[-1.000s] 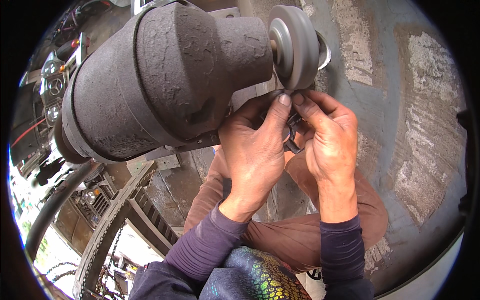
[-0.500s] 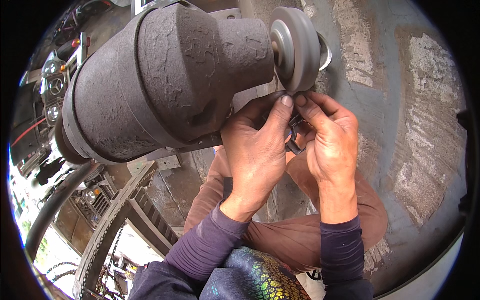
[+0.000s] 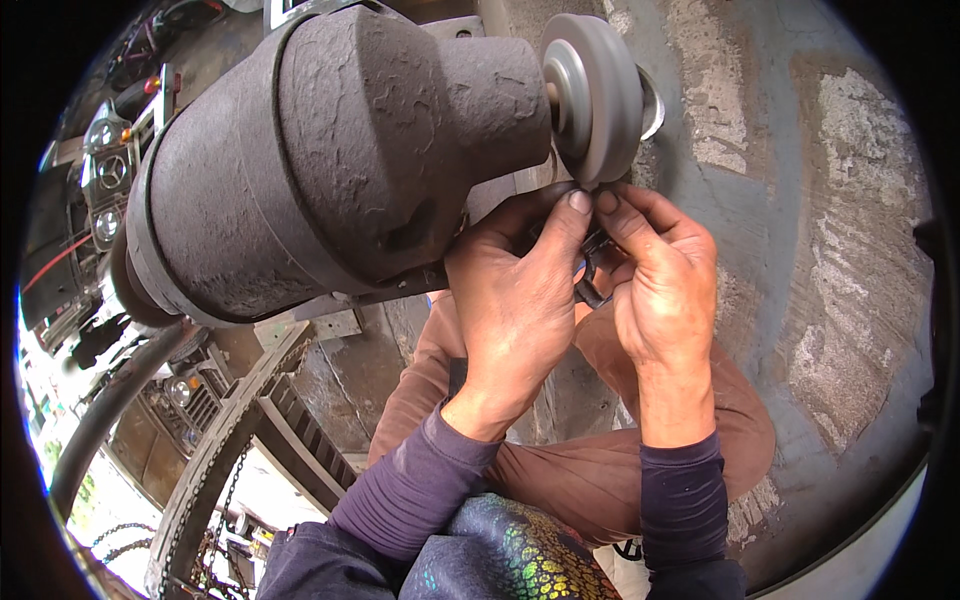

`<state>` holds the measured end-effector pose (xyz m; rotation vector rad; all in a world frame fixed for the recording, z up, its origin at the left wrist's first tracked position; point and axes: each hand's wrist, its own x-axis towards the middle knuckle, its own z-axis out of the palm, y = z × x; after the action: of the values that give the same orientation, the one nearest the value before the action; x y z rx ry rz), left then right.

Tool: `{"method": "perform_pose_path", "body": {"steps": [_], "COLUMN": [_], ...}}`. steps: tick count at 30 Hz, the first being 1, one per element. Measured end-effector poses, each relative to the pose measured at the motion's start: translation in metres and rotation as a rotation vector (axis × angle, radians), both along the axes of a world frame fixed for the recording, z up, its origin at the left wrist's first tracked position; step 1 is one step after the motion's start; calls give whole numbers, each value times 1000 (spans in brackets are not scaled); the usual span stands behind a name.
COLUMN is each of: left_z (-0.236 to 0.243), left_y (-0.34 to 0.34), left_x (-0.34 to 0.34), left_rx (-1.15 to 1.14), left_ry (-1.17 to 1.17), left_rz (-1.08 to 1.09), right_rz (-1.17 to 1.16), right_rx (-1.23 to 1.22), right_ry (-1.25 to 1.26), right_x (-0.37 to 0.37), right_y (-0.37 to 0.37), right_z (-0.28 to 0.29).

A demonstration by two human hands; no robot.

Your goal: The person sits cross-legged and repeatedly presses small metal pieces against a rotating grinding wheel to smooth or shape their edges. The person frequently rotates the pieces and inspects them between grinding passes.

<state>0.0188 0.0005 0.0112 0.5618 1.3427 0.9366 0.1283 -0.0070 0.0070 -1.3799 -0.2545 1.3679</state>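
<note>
A bench grinder [image 3: 330, 150] with a rough, dark grey motor housing fills the upper left and middle. Its grey grinding wheel [image 3: 612, 100] sticks out at the right end, its face smooth and blurred. Right below the wheel, my left hand [image 3: 525, 285] and my right hand [image 3: 665, 275] meet with thumbs almost touching. Both hands pinch something small against the wheel's lower edge; thumbs and fingertips cover nearly all of it, so its kind cannot be told. Behind the fingers a dark curved piece [image 3: 588, 285] shows partly.
A metal guard [image 3: 652, 103] sits behind the wheel. My bent legs [image 3: 590, 455] in brown trousers lie under my arms. To the left are a curved wooden beam [image 3: 205, 460] with hanging chains [image 3: 228, 500] and parts of vehicles [image 3: 110, 175]. Worn, patchy floor [image 3: 740, 230] spreads to the right.
Both sets of fingertips have shifted very slightly to the right beneath the wheel. The grip looks the same, and the grinder stays in place.
</note>
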Motion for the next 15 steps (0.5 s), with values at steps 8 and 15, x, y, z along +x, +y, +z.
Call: {"method": "perform_pose_path", "body": {"steps": [8, 15], "left_z": [0, 0], "left_y": [0, -1], "left_x": [-1, -1], "left_rx": [-9, -13], "left_ry": [-10, 19], "left_rz": [5, 10], "right_rz": [11, 21], "right_rx": [8, -7], "right_ry": [-4, -20], "right_x": [0, -1], "right_y": [0, 2], "right_z": [0, 2]}}
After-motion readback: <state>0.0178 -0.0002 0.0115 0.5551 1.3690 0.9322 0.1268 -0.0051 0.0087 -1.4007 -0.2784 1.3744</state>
